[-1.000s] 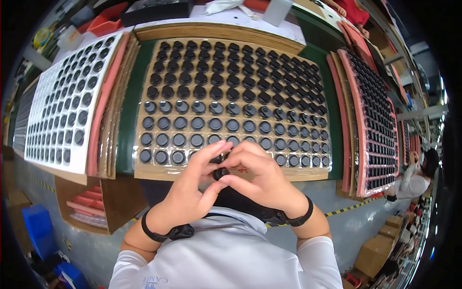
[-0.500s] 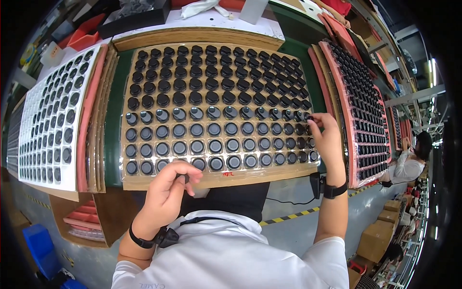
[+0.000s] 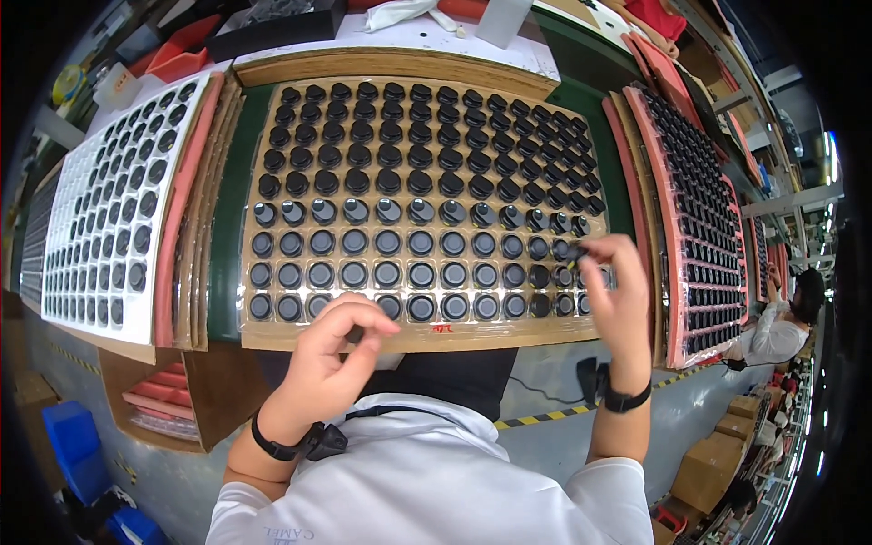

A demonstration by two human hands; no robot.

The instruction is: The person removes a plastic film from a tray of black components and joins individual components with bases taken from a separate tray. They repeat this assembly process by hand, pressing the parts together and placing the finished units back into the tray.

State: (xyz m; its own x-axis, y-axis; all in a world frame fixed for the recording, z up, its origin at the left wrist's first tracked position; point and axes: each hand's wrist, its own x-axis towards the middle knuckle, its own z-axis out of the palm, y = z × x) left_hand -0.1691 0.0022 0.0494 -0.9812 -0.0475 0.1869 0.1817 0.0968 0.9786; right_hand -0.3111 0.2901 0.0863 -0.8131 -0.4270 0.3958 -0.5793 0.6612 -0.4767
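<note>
A clear plastic tray point(image 3: 509, 332) on cardboard lies in front of me, filled with rows of round black caps point(image 3: 421, 274). The far rows hold taller-looking pieces than the flat-topped near rows. At the tray's right end, my right hand point(image 3: 621, 295) pinches a small black cap point(image 3: 574, 255) between thumb and forefinger, just above the near rows. My left hand point(image 3: 334, 352) hovers over the front edge, fingers curled round a small dark piece point(image 3: 354, 335), mostly hidden by them. Both wrists carry black straps.
To the left stands a white tray point(image 3: 56, 295) with black round parts, beside stacked pink and brown sheets point(image 3: 186, 227). More black caps fill a pink-edged tray point(image 3: 695, 227) on the right. A wooden ledge point(image 3: 400, 65) runs behind. Another person point(image 3: 781, 318) sits far right.
My right hand has moved slightly down and toward me with the black cap, away from the tray's right edge. My left hand keeps its curl, and the whole view has shifted a little.
</note>
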